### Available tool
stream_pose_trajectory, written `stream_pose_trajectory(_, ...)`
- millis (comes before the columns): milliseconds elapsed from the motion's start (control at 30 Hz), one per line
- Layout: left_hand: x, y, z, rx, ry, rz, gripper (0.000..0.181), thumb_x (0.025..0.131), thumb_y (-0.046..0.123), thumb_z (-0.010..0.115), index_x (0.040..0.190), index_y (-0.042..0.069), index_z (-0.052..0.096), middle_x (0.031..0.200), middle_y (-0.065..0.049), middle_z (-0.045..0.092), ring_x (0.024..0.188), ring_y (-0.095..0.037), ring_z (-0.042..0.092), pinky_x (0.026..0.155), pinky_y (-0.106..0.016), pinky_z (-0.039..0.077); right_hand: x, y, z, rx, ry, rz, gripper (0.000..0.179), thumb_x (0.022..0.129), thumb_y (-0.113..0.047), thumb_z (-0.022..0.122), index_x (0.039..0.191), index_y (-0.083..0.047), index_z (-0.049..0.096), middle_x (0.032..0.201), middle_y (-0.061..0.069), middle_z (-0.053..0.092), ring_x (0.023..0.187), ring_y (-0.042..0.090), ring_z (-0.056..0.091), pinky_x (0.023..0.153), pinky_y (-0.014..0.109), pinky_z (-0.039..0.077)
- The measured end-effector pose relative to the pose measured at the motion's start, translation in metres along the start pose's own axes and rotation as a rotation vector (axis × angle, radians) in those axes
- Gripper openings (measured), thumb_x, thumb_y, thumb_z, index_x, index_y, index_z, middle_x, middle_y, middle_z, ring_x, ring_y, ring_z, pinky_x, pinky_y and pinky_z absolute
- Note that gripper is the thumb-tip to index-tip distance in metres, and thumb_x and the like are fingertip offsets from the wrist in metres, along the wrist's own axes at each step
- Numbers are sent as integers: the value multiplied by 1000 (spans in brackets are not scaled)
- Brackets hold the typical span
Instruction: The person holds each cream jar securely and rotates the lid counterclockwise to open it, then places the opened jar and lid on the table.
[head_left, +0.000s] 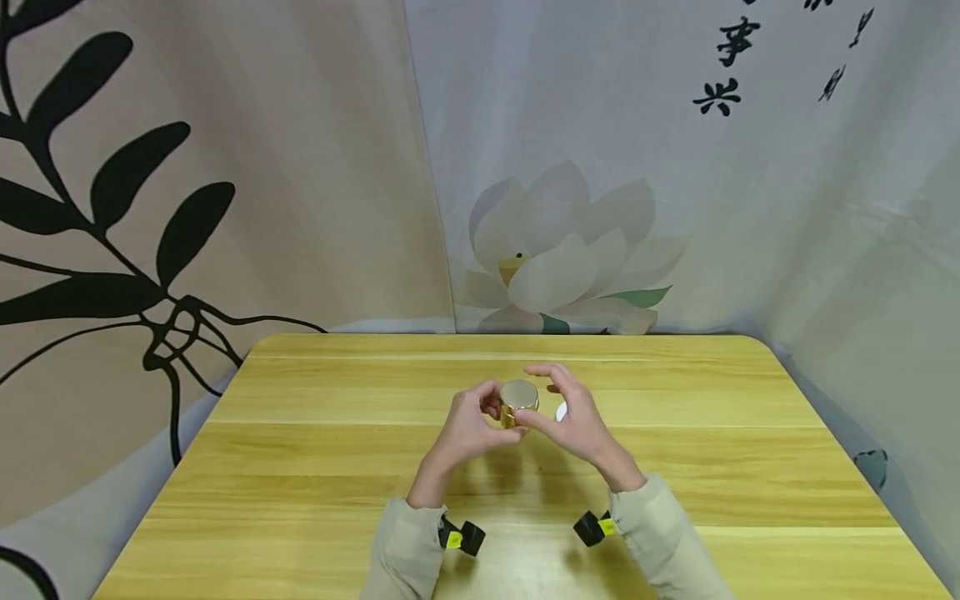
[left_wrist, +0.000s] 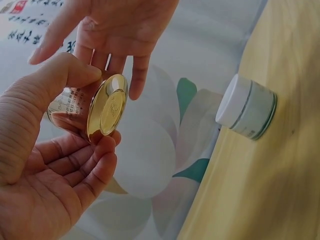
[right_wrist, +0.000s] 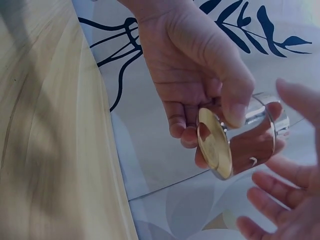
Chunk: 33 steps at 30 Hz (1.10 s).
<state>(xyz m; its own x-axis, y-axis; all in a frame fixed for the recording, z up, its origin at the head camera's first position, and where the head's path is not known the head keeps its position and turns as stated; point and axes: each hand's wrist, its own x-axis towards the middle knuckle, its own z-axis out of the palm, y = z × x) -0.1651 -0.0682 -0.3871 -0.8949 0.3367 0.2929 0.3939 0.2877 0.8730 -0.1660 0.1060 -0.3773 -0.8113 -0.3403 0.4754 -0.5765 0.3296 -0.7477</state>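
Note:
My left hand holds a shiny gold cosmetic jar above the table, its thumb and fingers around the side. The jar is upright in the head view. Its gold base, with small markings, faces the left wrist camera. My right hand is beside the jar with thumb and fingers spread. In the right wrist view, the fingers of that hand are loosely extended near the jar's other end; whether they touch it cannot be told. A white-lidded jar stands on the table, mostly hidden behind my right hand in the head view.
The wooden table has rounded far corners. Behind it hangs a pale cloth backdrop with a printed lotus, dark leaves and writing. A black wrist camera sits at my right cuff and another wrist camera at my left.

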Motion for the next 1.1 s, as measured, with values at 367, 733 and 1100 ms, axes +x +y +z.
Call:
stream_pose_trajectory(367,0,-2,1,-18,-9,2,28,69,-3,74,91,-5,57,76,-18,56,73,-42,54,64,-38,48,-2,42,10,-12,51,2,36,72,-7,79,104,-5,63,115,13,58,109,28,52,85,52,42)
stream_pose_trajectory(733,6,-40,9,-14,4,12,30,67,2,77,90,2,58,76,-4,56,72,-33,54,64,-38,48,-1,3,1,12,-38,-11,47,77,4,68,121,9,52,119,24,54,110,40,50,86,50,42)
stream_pose_trajectory(1100,5,-23,5,-3,0,-9,31,67,-2,76,91,-4,58,77,-13,56,72,-38,54,63,-30,44,1,37,12,-3,48,30,40,70,-6,81,104,-2,60,112,14,58,108,30,52,87,53,41)
